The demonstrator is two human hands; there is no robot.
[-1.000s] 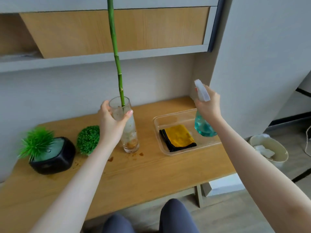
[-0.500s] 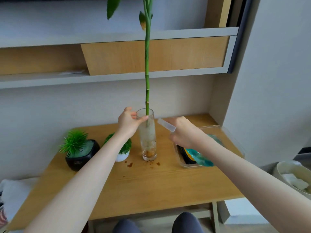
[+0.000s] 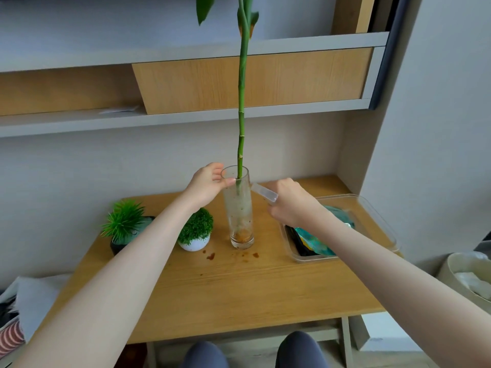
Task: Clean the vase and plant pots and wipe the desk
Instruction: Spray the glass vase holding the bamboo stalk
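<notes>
A tall, dirty glass vase [image 3: 240, 213] stands upright mid-desk with a long green stalk [image 3: 241, 102] in it and brown residue at its bottom. My left hand [image 3: 206, 185] grips the vase just below the rim. My right hand [image 3: 289, 201] holds a teal spray bottle [image 3: 313, 241], tilted, its clear nozzle [image 3: 263, 191] pointing at the vase's upper side. A white round pot [image 3: 195, 244] with a green ball plant sits left of the vase; a black pot [image 3: 118, 244] with spiky grass stands further left. Brown spots [image 3: 211, 256] stain the wooden desk [image 3: 225, 288].
A clear plastic tray [image 3: 372, 208] at the desk's right holds a black and yellow cloth [image 3: 300, 241], partly hidden by my arm. A bin [image 3: 457, 264] with white paper stands on the floor right. Shelves hang above. My knees show under the front edge.
My right hand swung the spray bottle from above the tray leftward, tipping its nozzle toward the vase. My view has risen and pulled back. My left hand keeps hold of the vase.
</notes>
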